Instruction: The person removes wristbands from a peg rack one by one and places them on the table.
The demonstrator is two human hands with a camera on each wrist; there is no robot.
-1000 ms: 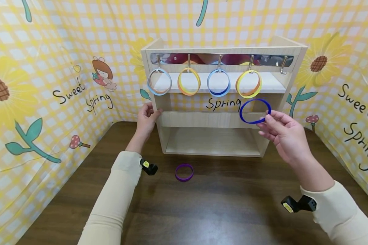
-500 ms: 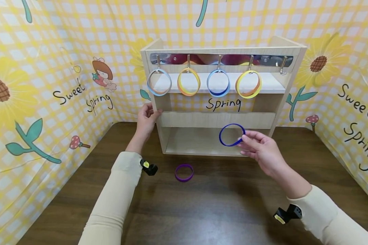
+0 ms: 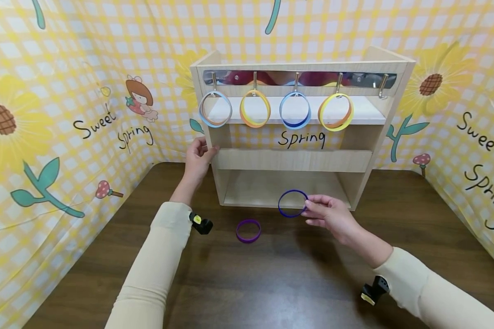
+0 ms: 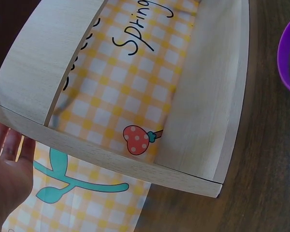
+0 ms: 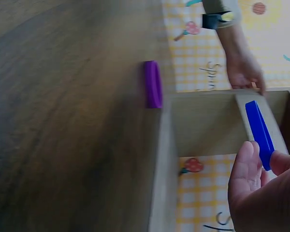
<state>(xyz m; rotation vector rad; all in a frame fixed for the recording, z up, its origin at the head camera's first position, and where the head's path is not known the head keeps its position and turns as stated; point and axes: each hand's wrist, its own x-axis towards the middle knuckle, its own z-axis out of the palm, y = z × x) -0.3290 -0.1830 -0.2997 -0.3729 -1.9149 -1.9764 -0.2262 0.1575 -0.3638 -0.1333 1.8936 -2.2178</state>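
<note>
While the left hand (image 3: 197,160) grips a pale wooden rack (image 3: 294,160), the right hand (image 3: 333,219) pinches a round blue band (image 5: 259,135); four metal hooks (image 3: 297,81) hold coloured bands (image 3: 336,127), the rightmost hook (image 3: 383,87) none, the table (image 3: 271,283) a purple ring (image 5: 153,84).

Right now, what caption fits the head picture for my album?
Right hand pinches a blue wristband, left hand grips the wooden shelf unit, and a purple wristband lies on the table.
</note>
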